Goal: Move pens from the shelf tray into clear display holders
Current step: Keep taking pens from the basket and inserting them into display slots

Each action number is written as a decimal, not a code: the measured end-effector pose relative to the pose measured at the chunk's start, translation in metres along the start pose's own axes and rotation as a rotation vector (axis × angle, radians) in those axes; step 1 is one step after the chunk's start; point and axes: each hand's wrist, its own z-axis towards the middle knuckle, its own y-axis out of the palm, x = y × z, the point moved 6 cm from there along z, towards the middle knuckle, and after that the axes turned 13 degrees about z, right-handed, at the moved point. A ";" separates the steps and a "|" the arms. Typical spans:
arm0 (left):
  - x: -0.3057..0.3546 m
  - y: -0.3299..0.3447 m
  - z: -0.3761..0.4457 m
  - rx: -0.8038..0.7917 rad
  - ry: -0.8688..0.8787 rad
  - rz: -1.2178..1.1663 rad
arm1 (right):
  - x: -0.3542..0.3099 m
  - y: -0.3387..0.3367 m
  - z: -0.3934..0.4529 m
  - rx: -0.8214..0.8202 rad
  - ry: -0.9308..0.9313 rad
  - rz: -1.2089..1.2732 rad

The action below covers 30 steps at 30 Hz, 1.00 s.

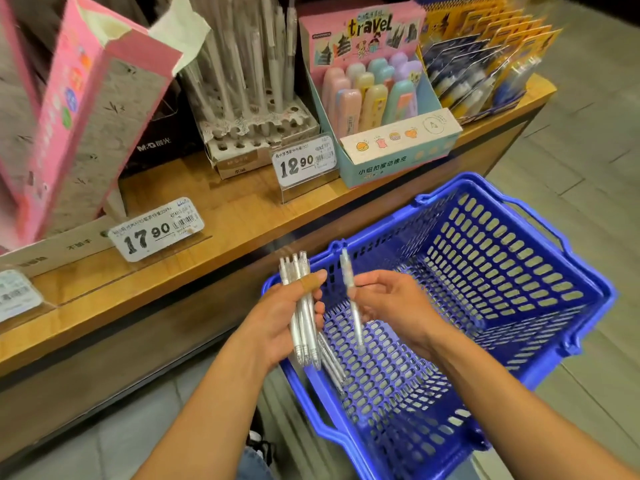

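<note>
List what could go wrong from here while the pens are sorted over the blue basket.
1. The left hand grips a loose bundle of pens with the ends splayed; one could slip out and fall into the blue basket or onto the floor.
2. The right hand pinches a single pen lightly at mid-length, so it may pivot and drop.
3. A pen tip might catch in the basket's slots.

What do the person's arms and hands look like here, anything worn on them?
Both forearms are bare, with no sleeves, gloves, watch or rings visible. The left hand has a tan adhesive bandage wrapped around one finger. The right hand wears nothing.
</note>
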 end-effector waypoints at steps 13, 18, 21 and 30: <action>0.001 0.002 0.003 -0.086 0.025 -0.030 | 0.008 0.039 0.013 -0.220 0.010 0.085; 0.000 -0.006 0.004 -0.032 -0.002 -0.064 | 0.084 -0.011 0.070 0.057 0.177 -0.305; 0.001 -0.006 0.002 -0.062 0.001 -0.084 | 0.138 -0.023 0.090 0.010 0.245 -0.902; 0.000 -0.008 0.002 -0.051 0.030 -0.053 | 0.201 -0.018 0.099 -0.049 0.361 -1.230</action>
